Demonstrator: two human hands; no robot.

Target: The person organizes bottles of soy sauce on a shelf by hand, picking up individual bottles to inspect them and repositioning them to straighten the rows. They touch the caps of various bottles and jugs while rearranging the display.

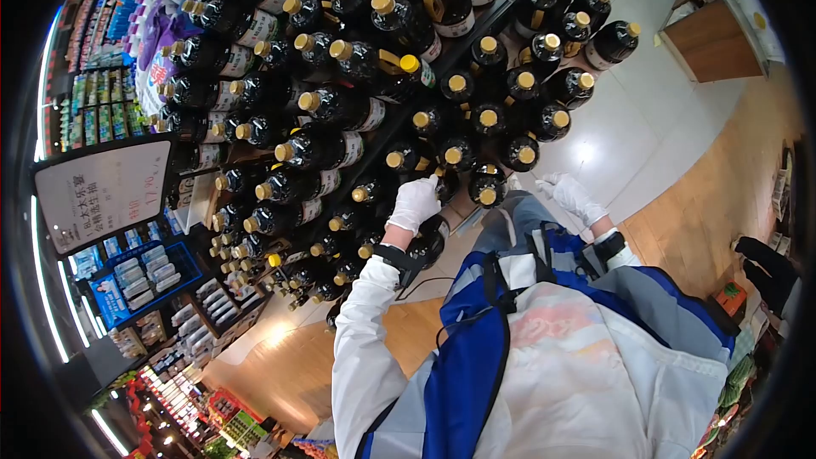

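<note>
Many dark bottles with gold caps stand close together in front of me. My left hand (415, 204), in a white glove, has its fingers closed at the neck of a dark bottle (450, 183) near the front edge of the group. Beside that bottle stands another dark bottle (488, 185), between my two hands. My right hand (571, 195), also gloved in white, is held out over the floor to the right, touching no bottle, with its fingers apart.
A white price sign (106, 191) stands at the left, near a blue-framed rack (144, 280) of packages. A brown box-like stand (712, 41) is at the upper right. Pale tiles (633, 132) and wood-look flooring (684, 204) lie right of the bottles.
</note>
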